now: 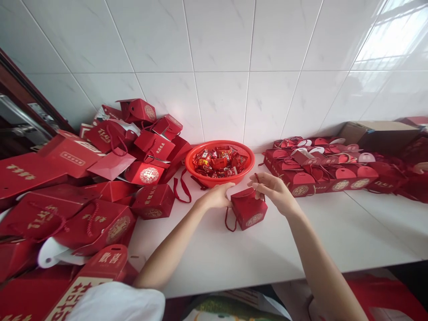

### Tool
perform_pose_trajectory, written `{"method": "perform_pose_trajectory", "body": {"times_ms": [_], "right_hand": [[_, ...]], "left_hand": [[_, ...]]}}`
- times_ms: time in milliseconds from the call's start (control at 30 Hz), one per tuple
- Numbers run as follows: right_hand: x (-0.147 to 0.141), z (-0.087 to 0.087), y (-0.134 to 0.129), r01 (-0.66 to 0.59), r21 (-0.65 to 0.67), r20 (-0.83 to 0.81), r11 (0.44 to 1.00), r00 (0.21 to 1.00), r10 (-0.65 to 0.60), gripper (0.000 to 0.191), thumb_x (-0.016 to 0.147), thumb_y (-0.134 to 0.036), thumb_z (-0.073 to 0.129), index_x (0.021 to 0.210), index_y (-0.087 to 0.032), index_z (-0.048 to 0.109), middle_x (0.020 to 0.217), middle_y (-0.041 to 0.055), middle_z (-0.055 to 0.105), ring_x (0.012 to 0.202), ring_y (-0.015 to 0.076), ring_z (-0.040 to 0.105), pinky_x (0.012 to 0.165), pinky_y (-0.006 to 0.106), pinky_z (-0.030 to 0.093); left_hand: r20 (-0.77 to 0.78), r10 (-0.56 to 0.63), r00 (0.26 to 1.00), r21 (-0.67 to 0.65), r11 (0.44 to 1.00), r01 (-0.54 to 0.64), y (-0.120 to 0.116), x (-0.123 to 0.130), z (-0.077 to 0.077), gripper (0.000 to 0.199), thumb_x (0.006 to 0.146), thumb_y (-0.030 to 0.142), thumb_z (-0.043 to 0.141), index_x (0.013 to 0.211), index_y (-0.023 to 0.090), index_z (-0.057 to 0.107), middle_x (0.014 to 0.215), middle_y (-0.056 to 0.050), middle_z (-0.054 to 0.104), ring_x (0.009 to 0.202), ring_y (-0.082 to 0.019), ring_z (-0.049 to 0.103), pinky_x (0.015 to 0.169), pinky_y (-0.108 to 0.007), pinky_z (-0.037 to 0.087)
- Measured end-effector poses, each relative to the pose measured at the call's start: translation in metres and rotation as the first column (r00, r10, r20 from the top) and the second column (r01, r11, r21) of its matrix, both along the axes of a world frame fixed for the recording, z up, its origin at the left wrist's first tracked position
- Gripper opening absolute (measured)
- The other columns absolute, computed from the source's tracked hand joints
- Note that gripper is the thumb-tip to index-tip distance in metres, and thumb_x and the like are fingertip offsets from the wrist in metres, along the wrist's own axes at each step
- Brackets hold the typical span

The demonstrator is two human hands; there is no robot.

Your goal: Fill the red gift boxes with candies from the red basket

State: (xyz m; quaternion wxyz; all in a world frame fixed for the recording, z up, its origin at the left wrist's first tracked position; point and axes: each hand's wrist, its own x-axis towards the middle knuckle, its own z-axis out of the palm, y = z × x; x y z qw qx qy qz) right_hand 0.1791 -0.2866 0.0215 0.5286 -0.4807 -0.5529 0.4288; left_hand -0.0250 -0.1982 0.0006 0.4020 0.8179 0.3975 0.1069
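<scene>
A small red gift box (pixel 249 209) with a gold round emblem stands on the white table before me. My left hand (pixel 219 196) grips its left upper edge by a pale flap; some of its fingers are hidden behind the box. At the box's right upper side my right hand (pixel 274 189) has its fingertips pinched on a dark red cord (pixel 257 177). A loop of cord (pixel 230 223) hangs down the box's left side to the table. Just behind the hands sits an orange-red plastic basket (pixel 219 182) with wrapped sweets (pixel 219 162) in it.
Many red boxes (pixel 155 147) lie heaped at the left, some with flaps up. Rows of closed red boxes (pixel 301 180) with cords stand at the right. A brown cardboard box (pixel 377 132) is behind them. Another person's hand (pixel 420 167) shows at the right edge. A tiled wall (pixel 220 102) bounds the table.
</scene>
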Motion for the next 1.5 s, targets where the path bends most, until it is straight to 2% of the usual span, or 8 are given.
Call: {"method": "perform_pose_trajectory", "body": {"times_ms": [167,300,400,500,733,900,1133,1500], "right_hand": [[0.012,-0.004,-0.004,0.088,0.002,0.003,0.996,0.996,-0.088,0.043,0.076,-0.054,0.076,0.099,-0.019,0.066,0.092,0.0064,0.07,0.057,0.0119,0.057,0.055,0.03,0.047],[0.017,0.001,-0.008,0.111,0.019,-0.003,0.994,0.994,-0.111,0.044,0.075,-0.057,0.076,0.095,-0.018,0.067,0.089,0.0069,0.071,0.06,0.0133,0.058,0.057,0.03,0.05],[0.014,0.007,-0.008,0.071,0.041,0.035,0.997,0.997,-0.073,0.04,0.077,-0.058,0.074,0.084,-0.019,0.067,0.085,0.0056,0.069,0.069,0.0158,0.061,0.068,0.032,0.054],[0.008,0.01,-0.007,0.065,0.057,0.096,0.996,0.993,-0.071,0.039,0.078,-0.057,0.073,0.075,-0.02,0.062,0.079,0.0042,0.066,0.075,0.0187,0.062,0.07,0.033,0.053],[0.001,0.01,-0.011,0.308,0.18,0.298,0.934,0.888,-0.35,0.019,0.081,-0.04,0.065,0.081,-0.023,0.056,0.078,0.0034,0.069,0.067,0.0177,0.058,0.063,0.03,0.045],[0.005,0.017,-0.023,0.487,0.285,0.412,0.826,0.716,-0.564,0.004,0.081,-0.024,0.056,0.082,-0.025,0.059,0.07,0.0009,0.067,0.064,0.0194,0.06,0.064,0.031,0.044],[0.068,0.037,-0.054,0.652,0.472,0.209,0.593,0.571,-0.794,0.006,0.076,-0.027,0.063,0.08,-0.022,0.065,0.074,0.0023,0.07,0.066,0.0195,0.066,0.068,0.034,0.054],[0.21,0.041,-0.089,0.931,0.223,-0.006,0.29,0.298,-0.954,0.022,0.064,0.002,0.06,0.061,-0.02,0.063,0.052,0.0007,0.06,0.05,0.0152,0.057,0.057,0.033,0.046]], "left_hand": [[0.098,0.135,0.986,-0.277,0.955,-0.103,-0.004,0.005,0.008,0.072,0.074,0.008,0.058,0.145,0.009,0.044,0.062,0.003,0.066,0.068,-0.02,0.068,0.076,-0.035,0.054],[0.436,0.156,0.886,-0.56,0.818,0.131,-0.007,-0.001,0.042,0.061,0.079,0.016,0.064,0.139,0.012,0.049,0.075,-0.002,0.072,0.076,-0.019,0.072,0.085,-0.039,0.055],[0.593,0.167,0.788,-0.556,0.792,0.251,-0.014,0.002,0.062,0.059,0.083,0.022,0.069,0.139,0.015,0.05,0.103,-0.011,0.075,0.101,-0.024,0.071,0.097,-0.045,0.053],[0.594,0.148,0.791,-0.528,0.813,0.244,-0.024,0.013,0.071,0.068,0.087,0.025,0.07,0.148,0.016,0.043,0.124,-0.015,0.07,0.113,-0.026,0.068,0.105,-0.046,0.048],[0.554,-0.046,0.831,-0.349,0.894,0.282,-0.047,0.038,0.079,0.084,0.088,0.033,0.071,0.159,0.025,0.028,0.16,-0.014,0.038,0.149,-0.034,0.032,0.116,-0.05,0.036],[0.532,-0.175,0.828,-0.193,0.928,0.32,-0.06,0.047,0.074,0.086,0.086,0.032,0.073,0.159,0.032,0.028,0.167,-0.006,0.026,0.153,-0.032,0.023,0.12,-0.049,0.034],[0.442,-0.247,0.862,-0.26,0.885,0.387,-0.06,0.032,0.063,0.052,0.085,0.034,0.072,0.135,0.021,0.061,0.145,-0.012,0.058,0.122,-0.029,0.063,0.103,-0.044,0.05],[0.366,-0.05,0.929,-0.352,0.917,0.188,-0.045,-0.003,0.028,0.042,0.08,0.041,0.077,0.115,0.019,0.07,0.119,-0.01,0.073,0.111,-0.026,0.069,0.103,-0.043,0.05]]}}
